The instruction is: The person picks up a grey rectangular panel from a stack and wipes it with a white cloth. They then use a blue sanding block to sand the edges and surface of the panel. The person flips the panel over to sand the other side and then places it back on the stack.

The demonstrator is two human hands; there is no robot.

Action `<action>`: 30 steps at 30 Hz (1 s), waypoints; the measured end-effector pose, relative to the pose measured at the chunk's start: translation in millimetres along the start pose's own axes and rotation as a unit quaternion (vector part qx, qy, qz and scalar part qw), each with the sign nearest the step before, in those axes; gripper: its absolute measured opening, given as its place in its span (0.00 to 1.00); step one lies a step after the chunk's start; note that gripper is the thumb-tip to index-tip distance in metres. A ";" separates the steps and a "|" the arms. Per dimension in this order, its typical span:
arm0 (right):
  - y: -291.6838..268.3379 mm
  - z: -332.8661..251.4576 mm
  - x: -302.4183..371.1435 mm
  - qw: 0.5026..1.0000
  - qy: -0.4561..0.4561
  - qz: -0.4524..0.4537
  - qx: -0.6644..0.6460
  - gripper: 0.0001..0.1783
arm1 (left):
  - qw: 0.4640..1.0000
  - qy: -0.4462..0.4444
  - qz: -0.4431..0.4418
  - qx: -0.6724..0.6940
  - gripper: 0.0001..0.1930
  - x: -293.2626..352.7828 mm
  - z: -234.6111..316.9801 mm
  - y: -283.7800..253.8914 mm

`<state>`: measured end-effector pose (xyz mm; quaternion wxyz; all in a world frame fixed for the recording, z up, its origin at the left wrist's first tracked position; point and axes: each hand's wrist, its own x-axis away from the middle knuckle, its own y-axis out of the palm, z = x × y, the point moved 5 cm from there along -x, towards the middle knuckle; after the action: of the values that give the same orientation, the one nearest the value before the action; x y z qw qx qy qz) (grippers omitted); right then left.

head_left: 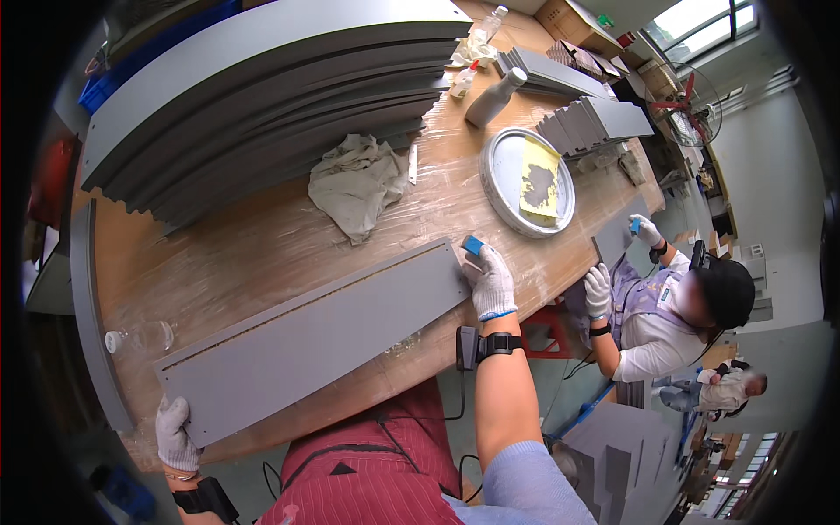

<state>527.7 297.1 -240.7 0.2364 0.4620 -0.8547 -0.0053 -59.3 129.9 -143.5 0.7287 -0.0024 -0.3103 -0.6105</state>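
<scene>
Two gloved hands are in my view, with the long gray board slanting across the lower middle of the frame, on the wooden table. At lower left, my left hand is closed on the board's near corner; I see the thumb against the end, but the fingers beneath are hidden from me. Toward the center, my right hand pinches a small blue block at the board's upper right corner. The glove covers part of the block, and I can't tell whether its underside touches the board. A dark brown line runs along the board's upper long edge; I can't make out whether it is a groove or a strip.

The big stack of boards at upper left runs up to the top of the frame, so I can't count its layers. The crumpled cloth lies just below it. Right of center, a yellow sheet covers part of a round lid. A clear bottle at left is hard to separate from the table's glare. At right, a co-worker holds another blue block, partly covered by the glove.
</scene>
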 end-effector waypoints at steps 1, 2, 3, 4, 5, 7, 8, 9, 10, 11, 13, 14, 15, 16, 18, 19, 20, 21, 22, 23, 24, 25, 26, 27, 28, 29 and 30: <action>20.9 -10.6 15.1 0.996 0.067 0.050 0.001 0.19 | 0.999 0.037 -0.009 -0.009 0.22 9.6 16.7 7.6; 25.0 -24.0 17.8 0.999 0.024 -0.008 -0.032 0.19 | 0.998 0.059 -0.022 -0.021 0.26 11.4 23.8 11.6; 49.9 -44.4 39.9 0.996 -0.002 -0.041 -0.073 0.18 | 0.999 0.046 0.012 0.025 0.29 15.3 21.3 8.2; 73.0 -62.1 62.0 0.988 -0.033 -0.109 -0.100 0.20 | 0.996 0.040 0.047 0.070 0.33 18.5 16.4 4.3; 92.7 -80.4 83.8 0.974 -0.055 -0.186 -0.121 0.23 | 0.991 0.032 -0.002 0.129 0.38 17.2 19.6 18.8; 134.1 -112.8 137.0 0.965 -0.118 -0.230 -0.046 0.30 | 0.969 0.018 -0.076 0.236 0.46 15.8 29.1 52.3; 146.4 -120.8 151.1 0.947 -0.132 -0.290 -0.025 0.30 | 0.951 0.009 -0.104 0.290 0.49 16.8 34.3 67.8; 164.4 -127.8 169.9 0.929 -0.172 -0.327 -0.003 0.30 | 0.945 -0.007 -0.085 0.314 0.50 18.2 40.0 79.3; 181.9 -135.8 189.1 0.909 -0.223 -0.350 0.041 0.26 | 0.936 -0.028 -0.070 0.343 0.51 20.2 44.6 87.3; 190.8 -138.0 205.8 0.914 -0.251 -0.300 0.112 0.23 | 0.926 -0.025 -0.107 0.362 0.51 22.0 45.1 89.4; 211.4 -139.5 237.3 0.896 -0.268 -0.336 0.106 0.26 | 0.899 -0.025 -0.186 0.397 0.52 21.8 42.0 89.9; 227.7 -141.5 253.9 0.860 -0.318 -0.382 0.119 0.26 | 0.877 -0.033 -0.193 0.439 0.52 24.5 42.7 94.3; 244.0 -140.6 273.7 0.845 -0.315 -0.415 0.120 0.26 | 0.853 -0.041 -0.202 0.479 0.52 26.7 46.1 99.8; 254.3 -139.7 288.0 0.838 -0.283 -0.445 0.140 0.27 | 0.828 -0.049 -0.215 0.516 0.52 28.4 49.2 104.4; 273.0 -131.6 307.1 0.816 -0.238 -0.500 0.165 0.28 | 0.822 -0.025 -0.246 0.513 0.50 27.9 48.6 106.3; 281.3 -126.3 312.8 0.803 -0.227 -0.525 0.169 0.28 | 0.819 -0.017 -0.264 0.510 0.49 26.6 47.7 107.1; 287.8 -120.7 318.5 0.790 -0.215 -0.548 0.173 0.29 | 0.823 -0.010 -0.272 0.498 0.49 25.4 46.6 106.4; 289.8 -115.4 320.0 0.807 -0.189 -0.534 0.166 0.29 | 0.828 -0.003 -0.280 0.485 0.49 24.3 45.7 105.6; 290.7 -109.0 320.3 0.825 -0.166 -0.517 0.159 0.29 | 0.832 0.004 -0.291 0.472 0.48 21.6 45.2 105.4; 291.8 -104.1 320.9 0.841 -0.142 -0.499 0.152 0.30 | 0.841 -0.006 -0.272 0.468 0.48 20.9 43.9 105.8; 294.4 -103.7 324.3 0.852 -0.112 -0.503 0.094 0.30 | 0.849 -0.016 -0.251 0.464 0.49 23.7 45.0 108.2; 298.2 -97.4 323.2 0.861 -0.080 -0.499 0.050 0.30 | 0.858 -0.027 -0.230 0.459 0.49 25.6 48.3 109.9; 298.6 -87.1 320.1 0.870 -0.043 -0.492 0.006 0.31 | 0.884 -0.039 -0.198 0.422 0.50 29.2 52.9 114.1; 299.3 -77.7 318.7 0.875 -0.007 -0.482 -0.038 0.31 | 0.907 -0.051 -0.166 0.383 0.52 32.9 61.0 119.1; 302.5 -67.8 323.9 0.868 0.022 -0.493 -0.047 0.32 | 0.927 -0.064 -0.132 0.345 0.53 33.3 61.7 118.8; 305.3 -56.8 334.7 0.850 0.074 -0.519 -0.055 0.31 | 0.931 -0.062 -0.137 0.333 0.53 32.7 60.5 116.4; 302.6 -45.6 346.7 0.828 0.125 -0.543 -0.062 0.31 | 0.934 -0.060 -0.143 0.321 0.53 32.0 58.3 114.1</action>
<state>148.2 205.4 7.1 0.3286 0.8324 -0.4274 -0.1280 18.1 152.7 -39.1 0.5757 0.2393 -0.5298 -0.5750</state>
